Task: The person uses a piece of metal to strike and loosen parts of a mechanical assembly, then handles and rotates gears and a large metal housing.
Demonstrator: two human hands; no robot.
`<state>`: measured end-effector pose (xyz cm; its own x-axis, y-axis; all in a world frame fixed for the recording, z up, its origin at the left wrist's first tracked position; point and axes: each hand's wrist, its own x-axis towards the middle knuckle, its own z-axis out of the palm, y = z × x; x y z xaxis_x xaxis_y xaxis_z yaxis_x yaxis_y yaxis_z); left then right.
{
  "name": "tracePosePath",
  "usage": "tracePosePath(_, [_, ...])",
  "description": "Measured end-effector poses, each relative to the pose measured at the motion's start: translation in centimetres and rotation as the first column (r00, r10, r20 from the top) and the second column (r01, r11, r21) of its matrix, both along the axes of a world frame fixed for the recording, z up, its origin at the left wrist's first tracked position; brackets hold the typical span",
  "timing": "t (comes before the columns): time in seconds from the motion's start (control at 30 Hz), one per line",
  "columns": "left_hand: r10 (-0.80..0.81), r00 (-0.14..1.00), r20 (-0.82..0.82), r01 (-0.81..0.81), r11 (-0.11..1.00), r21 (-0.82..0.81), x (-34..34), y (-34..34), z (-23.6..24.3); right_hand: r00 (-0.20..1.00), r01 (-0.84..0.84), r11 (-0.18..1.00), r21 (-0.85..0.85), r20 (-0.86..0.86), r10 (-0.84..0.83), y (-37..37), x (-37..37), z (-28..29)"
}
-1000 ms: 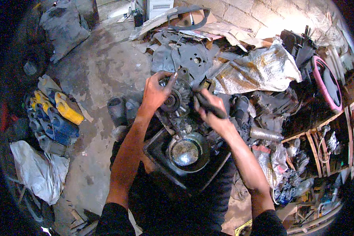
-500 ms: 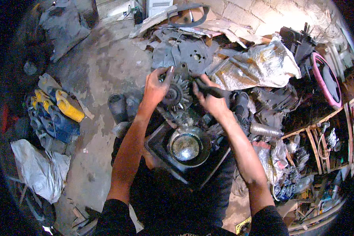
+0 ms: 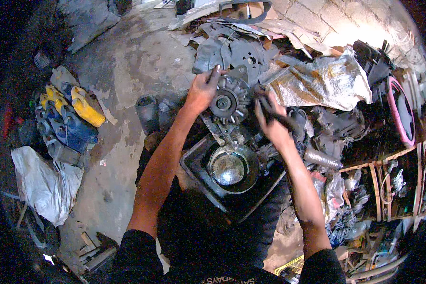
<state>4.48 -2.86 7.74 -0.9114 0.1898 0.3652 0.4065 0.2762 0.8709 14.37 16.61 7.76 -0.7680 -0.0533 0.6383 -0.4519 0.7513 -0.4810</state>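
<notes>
A greasy metal assembly with a finned fan wheel [image 3: 226, 104] and a bracket stands in front of me, its hub facing up. My left hand [image 3: 199, 94] is closed on its upper left edge, thumb pointing up. Just right of the fins, my right hand [image 3: 272, 118] is closed round a dark elongated tool [image 3: 280, 120], whose tip I cannot make out. Below the wheel, a round metal bowl [image 3: 227, 168] with a shiny bottom sits in a black square tray [image 3: 206, 191] over my lap.
Flat grey plates [image 3: 232, 47], cardboard [image 3: 288, 26] and silvery sheeting [image 3: 322, 80] lie ahead. Yellow and blue containers [image 3: 87, 106] and a white sack [image 3: 47, 184] are at the left. A pink-rimmed oval object [image 3: 400, 111] and wooden racks [image 3: 388, 184] stand at the right.
The view has shifted slightly, moving the scene up and right. The fan wheel's face shows more fully between my hands. My right hand, still on the dark tool, sits a little farther from the hub.
</notes>
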Motion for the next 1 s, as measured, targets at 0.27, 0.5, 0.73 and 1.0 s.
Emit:
tracePosePath(0.27, [-0.037,0.995,0.097,0.029,0.997,0.077,-0.4,0.4,0.0,0.999,0.043,0.996,0.082,-0.030,-0.040,-0.4,-1.7,0.3])
tracePosePath(0.5, [0.022,0.992,-0.120,-0.020,1.000,0.018,-0.5,1.1,-0.8,0.990,-0.134,0.988,0.074,0.046,0.131,1.4,1.7,-0.8])
tracePosePath(0.73, [0.049,0.999,0.015,-0.049,0.997,0.053,-0.1,0.8,-0.1,0.993,-0.038,0.987,0.155,0.115,0.020,0.1,-1.9,2.9])
tracePosePath(1.0, [0.121,0.972,-0.203,-0.105,0.991,0.087,0.7,1.5,-0.3,0.971,0.077,0.990,-0.122,0.233,-0.047,0.7,3.3,0.3])
